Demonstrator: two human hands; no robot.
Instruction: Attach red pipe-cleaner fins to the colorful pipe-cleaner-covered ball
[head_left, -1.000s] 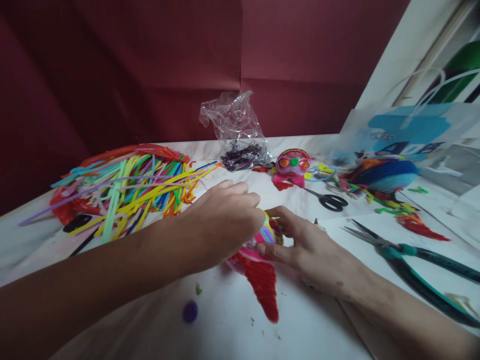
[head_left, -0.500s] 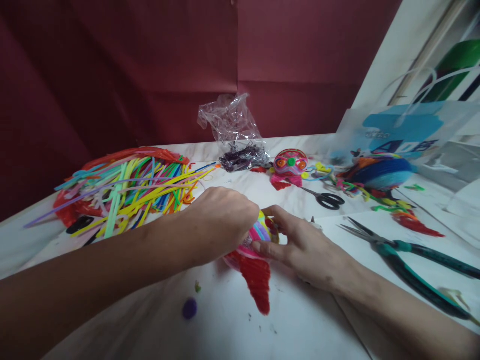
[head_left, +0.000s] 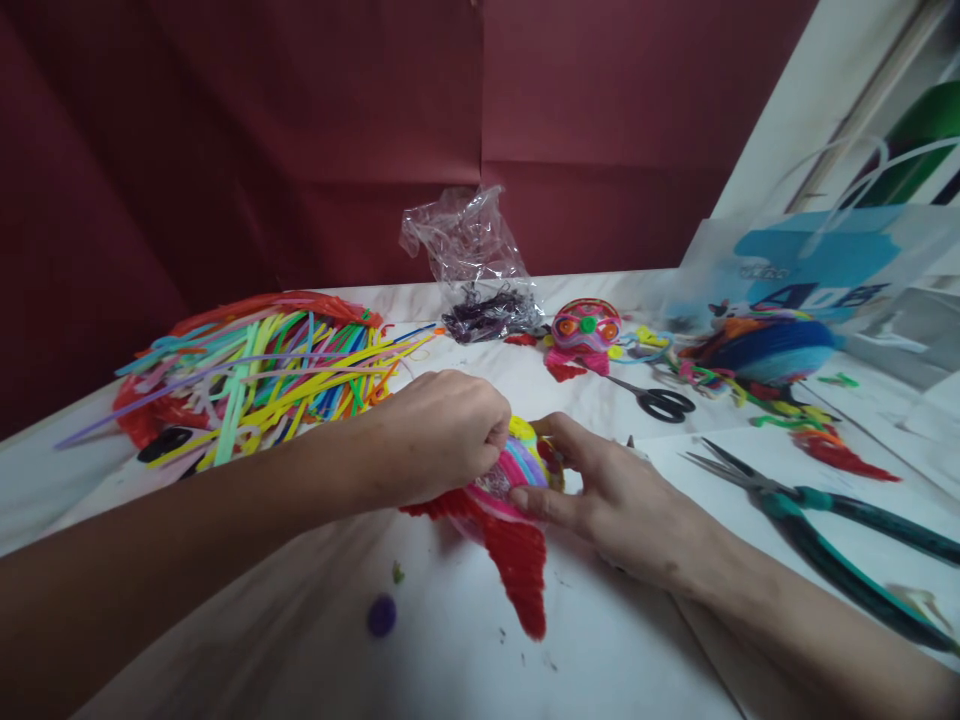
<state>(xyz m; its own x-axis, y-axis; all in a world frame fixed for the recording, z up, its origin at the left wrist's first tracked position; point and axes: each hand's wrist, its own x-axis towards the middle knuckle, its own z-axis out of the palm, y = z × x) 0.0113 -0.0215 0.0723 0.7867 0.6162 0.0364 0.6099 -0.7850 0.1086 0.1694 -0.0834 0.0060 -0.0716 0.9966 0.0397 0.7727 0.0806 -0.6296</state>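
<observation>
I see the pipe-cleaner figure [head_left: 510, 500] mid-worktop [head_left: 637, 660], pinched between my left hand [head_left: 442, 435] on top and right hand [head_left: 607, 490] alongside, both clamped on it.

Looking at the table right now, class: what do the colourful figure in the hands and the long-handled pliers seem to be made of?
Colourful figure: seemingly fuzzy pipe cleaners, coiled in stripes with a matt, bristly red fin. Pliers: thin grey metal jaws, and handles in what looks like smooth teal plastic or rubber with a slight sheen.

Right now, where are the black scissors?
In the head view, the black scissors lie on the white table right of centre, beyond the right hand, just in front of the finished pink figure.
</observation>
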